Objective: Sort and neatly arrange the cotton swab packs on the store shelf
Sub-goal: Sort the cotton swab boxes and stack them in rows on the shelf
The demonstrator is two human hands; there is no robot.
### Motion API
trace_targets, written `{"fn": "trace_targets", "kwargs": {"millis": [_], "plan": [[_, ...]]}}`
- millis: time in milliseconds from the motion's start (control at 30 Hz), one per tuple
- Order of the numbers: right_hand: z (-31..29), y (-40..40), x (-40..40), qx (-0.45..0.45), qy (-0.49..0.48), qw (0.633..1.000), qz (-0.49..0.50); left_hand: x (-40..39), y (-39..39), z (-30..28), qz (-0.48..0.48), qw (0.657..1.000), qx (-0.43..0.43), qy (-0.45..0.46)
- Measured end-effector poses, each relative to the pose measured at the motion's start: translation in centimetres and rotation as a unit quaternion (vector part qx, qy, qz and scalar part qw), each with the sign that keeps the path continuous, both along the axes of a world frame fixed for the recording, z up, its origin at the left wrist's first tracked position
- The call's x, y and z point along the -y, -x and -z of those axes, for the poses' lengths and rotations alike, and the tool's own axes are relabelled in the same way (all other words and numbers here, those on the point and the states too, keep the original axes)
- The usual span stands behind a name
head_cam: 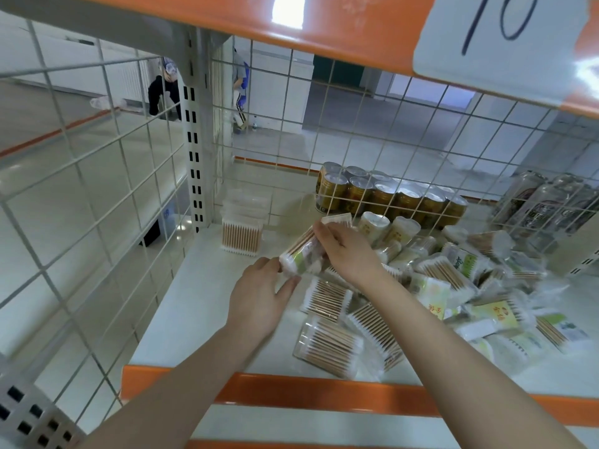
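Both hands hold one clear plastic pack of wooden-stick cotton swabs with a green label (303, 251) at frame centre, above the white metal store shelf (194, 303). The left hand (259, 298) pinches the pack's near end between thumb and fingers. The right hand (345, 247) curls over the pack's far part. A square clear box of swabs (241, 234) stands upright at upper centre-left. A loose pile of swab packs (453, 286) covers the shelf's right half.
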State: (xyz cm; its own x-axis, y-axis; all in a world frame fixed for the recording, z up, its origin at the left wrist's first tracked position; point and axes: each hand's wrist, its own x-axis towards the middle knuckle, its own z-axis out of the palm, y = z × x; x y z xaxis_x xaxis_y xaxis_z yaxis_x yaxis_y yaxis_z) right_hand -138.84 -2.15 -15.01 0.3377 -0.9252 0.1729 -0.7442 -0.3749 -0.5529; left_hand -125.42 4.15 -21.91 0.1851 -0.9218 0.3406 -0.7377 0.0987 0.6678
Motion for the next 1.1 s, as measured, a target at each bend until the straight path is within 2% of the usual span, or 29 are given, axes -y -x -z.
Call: {"fn": "trace_targets", "kwargs": {"millis": [200,367,667,1100], "plan": [[0.6,0.9,0.2,0.003,-0.004,1.0,-0.014,-0.2,-0.6,0.0,-0.009,0.998,-0.068,0.01],[1.2,1.3,-0.1,-0.022,-0.02,0.999,-0.027,-0.1,-0.8,-0.3,-0.02,0.996,-0.083,0.027],[1.4,1.5,-2.0,-0.083,-0.045,0.994,-0.061,0.6,-1.6,-1.0,-0.069,0.976,-0.205,0.007],[1.8,1.4,-3.2,-0.042,-0.073,0.994,-0.073,0.7,-2.0,-1.2,-0.094,0.959,-0.266,0.002]]}}
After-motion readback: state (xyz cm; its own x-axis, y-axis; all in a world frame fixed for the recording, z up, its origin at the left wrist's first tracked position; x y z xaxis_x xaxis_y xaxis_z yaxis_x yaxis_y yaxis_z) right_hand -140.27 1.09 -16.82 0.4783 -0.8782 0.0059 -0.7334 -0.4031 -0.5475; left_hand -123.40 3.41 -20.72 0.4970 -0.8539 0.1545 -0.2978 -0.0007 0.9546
